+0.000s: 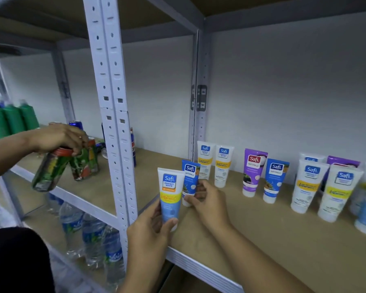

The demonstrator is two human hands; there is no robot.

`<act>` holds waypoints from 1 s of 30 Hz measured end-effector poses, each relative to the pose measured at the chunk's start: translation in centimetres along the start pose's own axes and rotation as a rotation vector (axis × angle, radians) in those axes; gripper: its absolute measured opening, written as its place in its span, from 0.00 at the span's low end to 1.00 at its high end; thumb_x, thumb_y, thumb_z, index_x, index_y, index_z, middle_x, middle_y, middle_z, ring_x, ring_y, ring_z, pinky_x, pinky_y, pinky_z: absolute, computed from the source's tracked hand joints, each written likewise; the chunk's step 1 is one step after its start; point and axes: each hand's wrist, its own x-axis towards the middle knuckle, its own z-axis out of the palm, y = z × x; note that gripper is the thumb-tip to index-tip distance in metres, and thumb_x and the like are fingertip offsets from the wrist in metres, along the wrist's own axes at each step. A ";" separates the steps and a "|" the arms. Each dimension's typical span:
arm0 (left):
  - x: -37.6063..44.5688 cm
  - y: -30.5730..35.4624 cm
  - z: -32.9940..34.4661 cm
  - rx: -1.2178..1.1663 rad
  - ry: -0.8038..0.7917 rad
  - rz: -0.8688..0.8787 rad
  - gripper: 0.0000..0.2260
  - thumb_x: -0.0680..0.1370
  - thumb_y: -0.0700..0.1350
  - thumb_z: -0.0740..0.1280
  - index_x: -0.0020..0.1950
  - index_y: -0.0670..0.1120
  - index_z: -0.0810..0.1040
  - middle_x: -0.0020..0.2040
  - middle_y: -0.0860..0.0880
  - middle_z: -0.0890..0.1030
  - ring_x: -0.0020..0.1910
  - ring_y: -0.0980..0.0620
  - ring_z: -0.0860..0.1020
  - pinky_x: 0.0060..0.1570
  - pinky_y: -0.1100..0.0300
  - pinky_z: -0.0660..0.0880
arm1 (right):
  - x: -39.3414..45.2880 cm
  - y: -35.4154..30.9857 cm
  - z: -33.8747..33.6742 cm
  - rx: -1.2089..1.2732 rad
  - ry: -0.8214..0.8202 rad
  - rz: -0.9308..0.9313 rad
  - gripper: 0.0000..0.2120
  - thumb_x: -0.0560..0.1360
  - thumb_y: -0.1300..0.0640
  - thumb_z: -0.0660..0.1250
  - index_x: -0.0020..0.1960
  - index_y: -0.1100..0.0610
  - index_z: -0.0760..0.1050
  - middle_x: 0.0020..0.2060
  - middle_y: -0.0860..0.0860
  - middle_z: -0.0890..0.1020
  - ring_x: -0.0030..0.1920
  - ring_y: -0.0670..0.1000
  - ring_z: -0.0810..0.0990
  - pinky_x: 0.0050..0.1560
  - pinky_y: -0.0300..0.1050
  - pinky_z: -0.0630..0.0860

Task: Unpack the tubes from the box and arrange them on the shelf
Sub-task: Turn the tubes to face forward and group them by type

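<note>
Both hands are down at the front-left corner of the brown board shelf (262, 229). The person's left hand (150, 231) has its grip clamped on a white-and-blue plastic tube with a yellow band (170, 195), thumb across the lower front, holding it upright just above the shelf edge, apparently waiting its turn. The right hand (209, 199) pinches the foot of a blue plastic tube (190, 180), cap down on the board, likely steadying it so it stands straight and label-out.

Along the back wall stand two white tubes with yellow bands (215, 166), then a purple tube (253, 172) and another blue tube (274, 180), with more white tubes (323, 189) crowding the right. All stand cap down with labels forward, in loose rows, so the arranging looks well along. No box is in view.

In the neighbouring bay, another person's hand (57, 137) grips green printed drink cans (68, 166), a separate job. Clear water bottles (89, 233) sit on the shelf below.
</note>
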 end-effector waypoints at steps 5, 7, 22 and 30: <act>0.1 0.3 -0.2 0.029 0.028 0.014 0.30 0.68 0.31 0.77 0.56 0.63 0.76 0.45 0.73 0.81 0.49 0.69 0.81 0.50 0.75 0.76 | 0.8 0.1 1.0 0.021 -0.001 -0.005 0.17 0.69 0.65 0.77 0.51 0.50 0.77 0.40 0.41 0.82 0.36 0.36 0.82 0.37 0.28 0.76; 0.2 0.3 -0.3 0.030 0.032 0.018 0.30 0.68 0.32 0.77 0.56 0.64 0.76 0.48 0.72 0.81 0.49 0.68 0.82 0.50 0.73 0.76 | 1.1 0.2 1.3 0.009 -0.001 -0.014 0.16 0.69 0.65 0.77 0.51 0.50 0.77 0.40 0.40 0.82 0.37 0.36 0.82 0.38 0.29 0.77; 0.5 0.5 0.0 0.021 -0.044 0.007 0.24 0.67 0.32 0.78 0.60 0.48 0.81 0.48 0.60 0.84 0.48 0.70 0.81 0.44 0.79 0.73 | -0.9 1.4 -1.5 -0.149 -0.088 0.030 0.24 0.66 0.57 0.80 0.60 0.55 0.77 0.48 0.47 0.82 0.49 0.43 0.81 0.54 0.41 0.80; -0.1 1.3 1.8 0.035 -0.183 -0.028 0.22 0.65 0.39 0.81 0.58 0.48 0.82 0.48 0.56 0.85 0.46 0.64 0.83 0.49 0.69 0.79 | -7.7 0.0 -10.0 -0.473 -0.376 -0.032 0.28 0.70 0.35 0.70 0.66 0.46 0.77 0.67 0.40 0.76 0.67 0.36 0.71 0.70 0.32 0.63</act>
